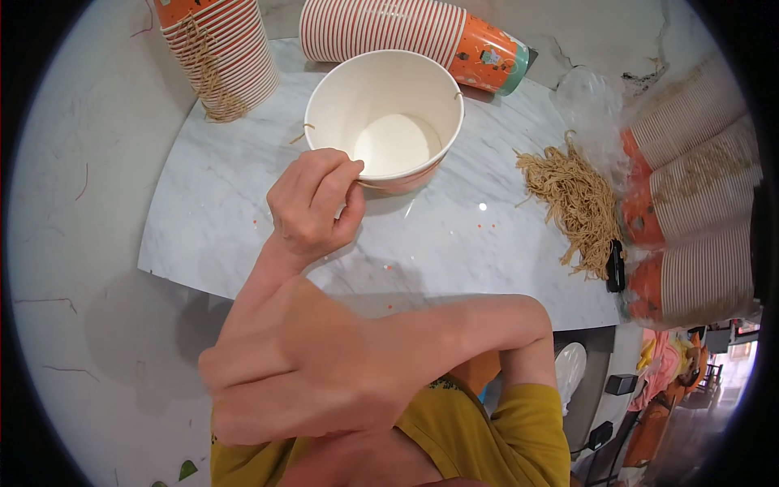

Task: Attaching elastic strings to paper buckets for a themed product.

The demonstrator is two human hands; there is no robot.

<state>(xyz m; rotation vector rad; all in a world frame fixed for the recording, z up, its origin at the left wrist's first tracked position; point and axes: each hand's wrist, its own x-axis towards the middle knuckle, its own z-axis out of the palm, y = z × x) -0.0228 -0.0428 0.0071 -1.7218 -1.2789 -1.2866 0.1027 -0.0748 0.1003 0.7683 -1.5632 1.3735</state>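
A white-lined paper bucket (398, 134) stands on the marbled table, its round mouth tipped toward me. Short ends of tan cord (302, 134) poke through its wall on the left, and a bit of cord (458, 96) shows at the right rim. My left hand (315, 199) pinches the bucket's near rim between thumb and fingers. Close to the camera, my right hand (300, 369) crosses over my left forearm, large and slightly blurred. Its fingers are pressed together pointing left, and what they hold, if anything, is hidden.
A nested bucket stack (223, 65) with cord loops stands far left; another stack (389, 28) lies along the back. At right lie a pile of tan cords (576, 203), a black object (616, 266) and plastic-wrapped bucket stacks (690, 187). The table's (195, 235) curved edge is at left.
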